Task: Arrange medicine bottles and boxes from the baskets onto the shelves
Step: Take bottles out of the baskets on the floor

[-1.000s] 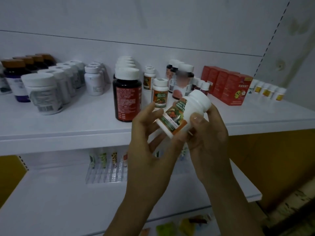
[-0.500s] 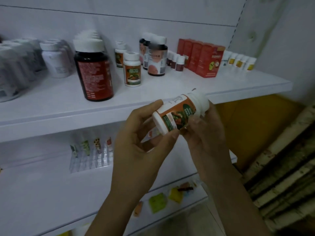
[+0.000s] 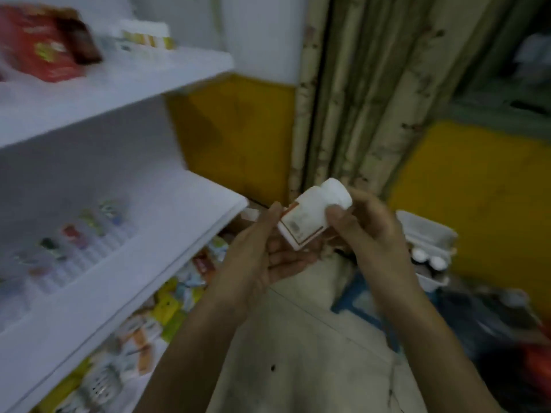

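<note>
Item: white bottle (image 3: 310, 219), held mid-air btwn both hands, axis tilted, cap up-R; L hand (image 3: 262, 254) cups base, R hand (image 3: 368, 225) pinches cap end; shelves (image 3: 185, 198) lie left, L hand nearer.

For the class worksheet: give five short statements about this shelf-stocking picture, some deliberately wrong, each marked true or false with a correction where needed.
1. Both the left hand and the right hand hold the white bottle. True.
2. The bottle's cap is blue. False: the cap is white.
3. A red box sits on the upper shelf. True.
4. The bottle stands on the lower shelf. False: it is held tilted in the air, to the right of that shelf.
5. The white basket at the right holds white-capped bottles. True.
</note>
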